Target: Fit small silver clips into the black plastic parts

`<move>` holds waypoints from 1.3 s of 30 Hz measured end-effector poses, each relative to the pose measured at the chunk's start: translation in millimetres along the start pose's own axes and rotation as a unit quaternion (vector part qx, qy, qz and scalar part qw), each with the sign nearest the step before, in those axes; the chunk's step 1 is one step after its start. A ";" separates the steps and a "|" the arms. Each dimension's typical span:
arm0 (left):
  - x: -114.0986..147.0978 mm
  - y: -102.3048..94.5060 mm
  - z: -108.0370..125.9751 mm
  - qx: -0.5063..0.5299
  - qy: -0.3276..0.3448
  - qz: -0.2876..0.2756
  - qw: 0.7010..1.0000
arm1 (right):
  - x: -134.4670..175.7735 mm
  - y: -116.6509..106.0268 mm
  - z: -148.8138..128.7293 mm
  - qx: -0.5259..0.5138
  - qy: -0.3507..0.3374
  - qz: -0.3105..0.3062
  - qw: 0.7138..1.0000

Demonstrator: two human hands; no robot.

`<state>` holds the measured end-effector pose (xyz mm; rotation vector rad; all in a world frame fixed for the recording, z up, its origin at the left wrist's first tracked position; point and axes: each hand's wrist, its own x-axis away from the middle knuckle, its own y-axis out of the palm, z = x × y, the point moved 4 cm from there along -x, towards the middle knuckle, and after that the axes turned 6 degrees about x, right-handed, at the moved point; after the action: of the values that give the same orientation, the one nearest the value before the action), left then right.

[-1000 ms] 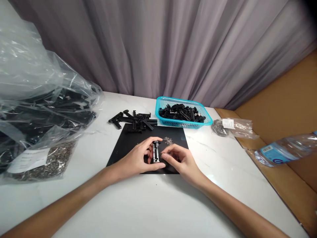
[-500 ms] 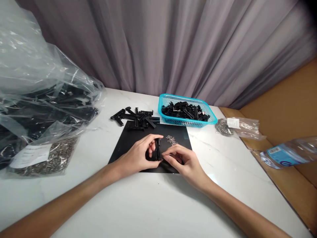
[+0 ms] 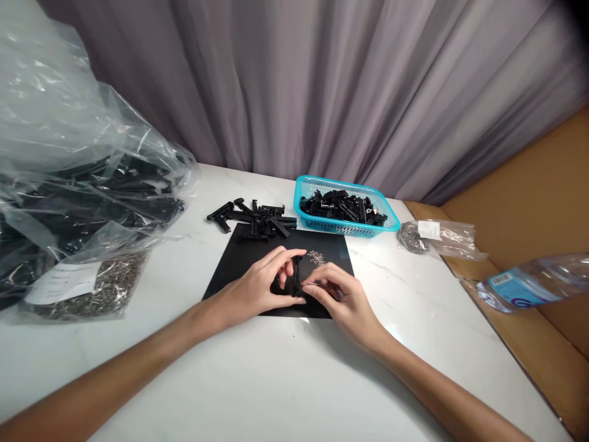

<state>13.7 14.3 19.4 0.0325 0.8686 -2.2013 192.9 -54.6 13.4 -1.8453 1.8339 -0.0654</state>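
Note:
My left hand (image 3: pixel 262 285) grips a slim black plastic part (image 3: pixel 297 276) by its two ends, between thumb and fingers, holding it upright above a black mat (image 3: pixel 239 264). Close against the part's right side is my right hand (image 3: pixel 343 291), its thumb and forefinger pinched together. What sits in that pinch is too small to make out. Just beyond the right fingers lies a small heap of tiny metal pieces (image 3: pixel 316 258) on the mat. More black plastic parts (image 3: pixel 262 218) are piled at the mat's far edge.
A blue basket (image 3: pixel 347 230) full of black parts stands behind the mat. Large clear bags (image 3: pixel 138 184) and a bag of small metal pieces (image 3: pixel 110 285) lie left. At right are a smaller bag (image 3: pixel 414 236), a plastic bottle (image 3: pixel 524 285) and cardboard (image 3: pixel 529 184).
My right hand's fingertips have come up against the black part, which is turned slightly. The left hand keeps its grip. The whole view has shifted a little.

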 end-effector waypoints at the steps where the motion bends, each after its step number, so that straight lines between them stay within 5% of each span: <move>1: 0.6 -0.3 0.9 -0.021 0.015 -0.005 1.000 | -0.4 0.4 0.6 -0.008 0.010 -0.002 1.000; 8: 2.4 -6.8 8.2 -0.103 0.115 0.022 0.988 | -1.3 5.0 4.9 -0.088 0.067 -0.045 0.993; 17: 0.5 -6.7 14.2 -0.074 0.075 -0.017 0.994 | -1.1 5.7 1.9 -0.064 0.052 -0.052 0.995; 25: 1.7 -6.2 11.9 -0.067 0.083 -0.015 0.994 | -2.6 3.1 3.1 -0.047 0.046 -0.136 0.989; 39: 1.4 -6.8 13.5 -0.093 0.120 -0.008 0.988 | -2.6 5.3 -0.6 -0.031 0.032 -0.128 0.991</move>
<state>11.4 8.6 33.3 0.2049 1.2080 -2.1514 187.6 -52.0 12.6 -2.1360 1.6466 -0.1637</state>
